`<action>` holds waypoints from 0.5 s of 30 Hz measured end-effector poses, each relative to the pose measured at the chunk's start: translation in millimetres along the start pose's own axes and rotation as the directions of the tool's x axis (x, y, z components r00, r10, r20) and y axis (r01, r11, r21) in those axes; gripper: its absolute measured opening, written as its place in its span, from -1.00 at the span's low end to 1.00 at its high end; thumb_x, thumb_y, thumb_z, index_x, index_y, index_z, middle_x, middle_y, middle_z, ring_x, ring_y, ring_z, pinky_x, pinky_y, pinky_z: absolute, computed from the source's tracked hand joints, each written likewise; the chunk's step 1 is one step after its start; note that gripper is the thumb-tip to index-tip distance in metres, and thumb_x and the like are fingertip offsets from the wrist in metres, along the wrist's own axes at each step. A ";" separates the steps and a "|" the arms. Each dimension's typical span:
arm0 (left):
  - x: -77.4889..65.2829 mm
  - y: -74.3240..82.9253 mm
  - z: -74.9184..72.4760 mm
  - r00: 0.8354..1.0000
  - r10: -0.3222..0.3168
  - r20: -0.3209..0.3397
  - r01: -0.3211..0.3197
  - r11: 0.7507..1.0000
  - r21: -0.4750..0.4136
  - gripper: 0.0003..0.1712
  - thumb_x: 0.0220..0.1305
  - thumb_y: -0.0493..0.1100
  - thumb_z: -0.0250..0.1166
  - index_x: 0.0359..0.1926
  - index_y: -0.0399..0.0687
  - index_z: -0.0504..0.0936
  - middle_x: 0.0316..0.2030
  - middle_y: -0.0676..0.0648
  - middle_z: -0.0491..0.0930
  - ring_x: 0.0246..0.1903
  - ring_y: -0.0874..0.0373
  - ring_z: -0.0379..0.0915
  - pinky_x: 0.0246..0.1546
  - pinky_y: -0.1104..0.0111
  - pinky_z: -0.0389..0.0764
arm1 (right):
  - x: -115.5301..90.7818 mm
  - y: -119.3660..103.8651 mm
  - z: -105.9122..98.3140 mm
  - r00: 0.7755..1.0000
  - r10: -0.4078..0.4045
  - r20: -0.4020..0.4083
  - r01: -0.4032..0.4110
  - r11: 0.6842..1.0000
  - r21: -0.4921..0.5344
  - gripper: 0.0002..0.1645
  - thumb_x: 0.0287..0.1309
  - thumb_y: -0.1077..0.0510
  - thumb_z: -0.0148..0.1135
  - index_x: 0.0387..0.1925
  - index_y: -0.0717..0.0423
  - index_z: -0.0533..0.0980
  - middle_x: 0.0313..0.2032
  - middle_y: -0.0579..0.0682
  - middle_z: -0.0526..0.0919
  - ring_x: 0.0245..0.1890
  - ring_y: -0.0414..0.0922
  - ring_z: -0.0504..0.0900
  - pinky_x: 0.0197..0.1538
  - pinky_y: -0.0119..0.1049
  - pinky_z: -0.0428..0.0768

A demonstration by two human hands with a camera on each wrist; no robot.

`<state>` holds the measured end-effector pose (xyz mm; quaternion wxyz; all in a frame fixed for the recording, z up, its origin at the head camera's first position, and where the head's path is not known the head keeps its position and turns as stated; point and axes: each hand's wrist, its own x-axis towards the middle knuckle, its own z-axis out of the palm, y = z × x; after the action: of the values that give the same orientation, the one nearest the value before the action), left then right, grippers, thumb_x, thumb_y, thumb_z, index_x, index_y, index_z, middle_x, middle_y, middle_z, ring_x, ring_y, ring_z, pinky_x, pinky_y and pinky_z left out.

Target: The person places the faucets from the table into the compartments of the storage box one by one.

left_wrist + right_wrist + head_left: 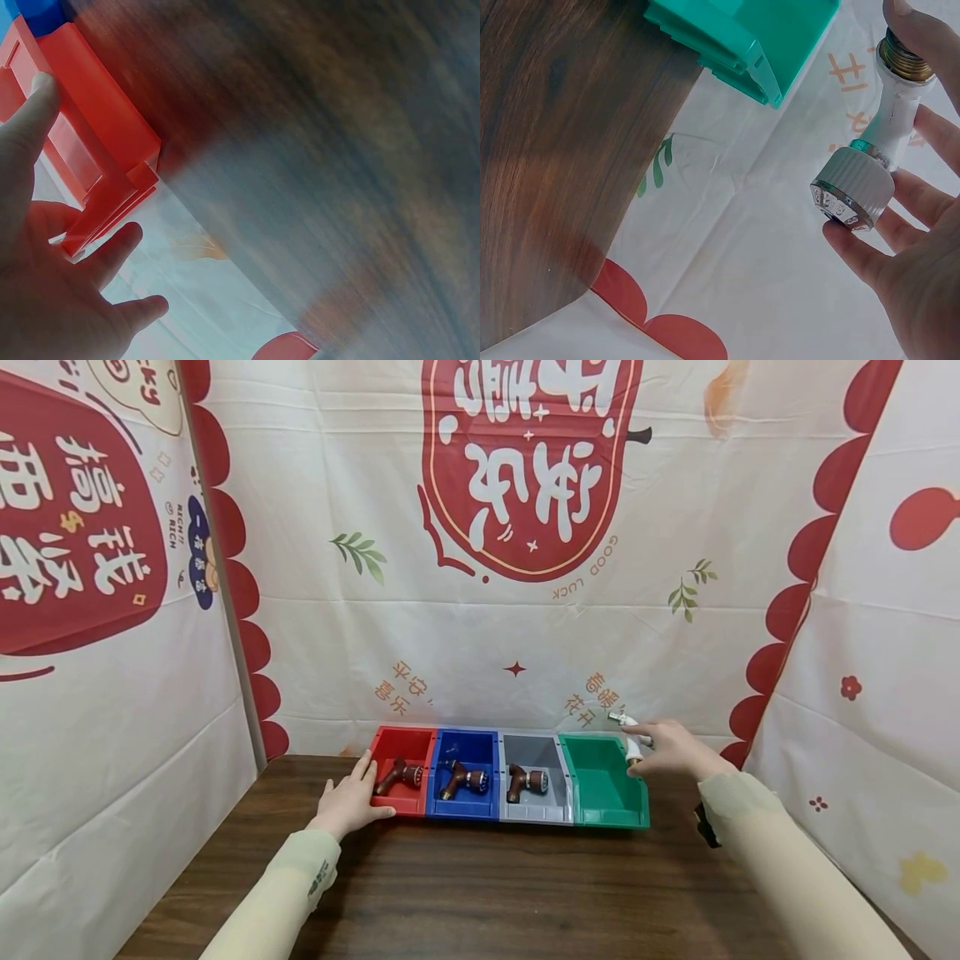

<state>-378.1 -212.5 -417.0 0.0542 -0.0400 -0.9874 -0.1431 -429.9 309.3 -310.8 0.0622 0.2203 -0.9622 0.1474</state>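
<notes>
My left hand (348, 802) rests against the left side of the red bin (405, 812), thumb along its front edge. In the left wrist view, the thumb lies on the red bin's front wall (75, 154) and two fingers stretch out past its corner. My right hand (675, 747) holds a white tap (633, 742) beside the right rim of the green bin (600, 768). The right wrist view shows the white tap's ribbed knob (859, 184) and brass threaded end (906, 58) between the thumb and fingers.
Brown taps lie in the red bin, the blue bin (465, 810) and the grey bin (536, 814). All the bins stand in one row on the wooden table (495, 893). A printed cloth (480, 635) hangs behind and at both sides.
</notes>
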 end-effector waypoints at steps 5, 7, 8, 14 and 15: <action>0.0 -0.1 0.0 1.000 -0.001 0.000 0.001 1.000 -0.001 0.16 0.02 0.22 0.44 0.45 -0.29 0.12 0.49 -0.26 -0.10 0.28 -0.34 0.19 0.26 -0.33 -0.04 | 0.6 -1.1 0.8 1.000 -0.021 -0.006 0.021 1.000 -0.012 -0.07 -0.13 -0.07 0.54 0.27 0.22 0.43 0.15 0.41 0.45 0.08 0.31 0.37 -0.01 0.33 0.46; 0.4 -0.6 0.3 1.000 -0.001 -0.001 0.001 1.000 -0.002 0.15 0.02 0.22 0.44 0.46 -0.28 0.12 0.49 -0.25 -0.10 0.29 -0.33 0.19 0.26 -0.33 -0.04 | 0.9 -1.8 0.9 1.000 -0.024 -0.003 0.024 1.000 -0.015 -0.08 -0.12 -0.05 0.54 0.27 0.21 0.43 0.15 0.40 0.45 0.09 0.31 0.37 0.01 0.33 0.45; 0.6 -0.9 0.5 1.000 0.001 -0.003 -0.001 1.000 -0.002 0.15 0.02 0.21 0.44 0.45 -0.29 0.12 0.49 -0.26 -0.10 0.29 -0.33 0.19 0.25 -0.33 -0.03 | 1.1 -2.1 0.7 1.000 -0.023 0.001 0.023 1.000 -0.014 -0.08 -0.12 -0.05 0.54 0.27 0.21 0.43 0.16 0.41 0.45 0.10 0.31 0.37 0.01 0.34 0.45; 0.8 -1.4 0.8 1.000 0.005 -0.008 -0.005 1.000 -0.005 0.15 0.02 0.20 0.44 0.45 -0.30 0.12 0.49 -0.26 -0.09 0.29 -0.33 0.19 0.25 -0.34 -0.03 | 2.7 -1.8 0.6 1.000 -0.022 0.011 0.023 1.000 -0.008 -0.07 -0.13 -0.07 0.54 0.27 0.22 0.43 0.17 0.41 0.44 0.11 0.33 0.36 0.01 0.35 0.44; 0.8 -1.4 1.0 1.000 0.006 -0.008 -0.006 1.000 -0.005 0.15 0.02 0.20 0.44 0.45 -0.30 0.12 0.49 -0.26 -0.09 0.29 -0.32 0.19 0.24 -0.34 -0.03 | 3.0 -1.2 1.0 1.000 -0.021 0.010 0.022 1.000 -0.007 -0.07 -0.13 -0.07 0.54 0.26 0.22 0.43 0.17 0.41 0.44 0.11 0.32 0.36 0.01 0.34 0.45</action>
<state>-379.1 -213.5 -418.3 0.0583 -0.0424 -0.9867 -0.1455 -432.1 306.8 -310.9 0.0596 0.2312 -0.9606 0.1420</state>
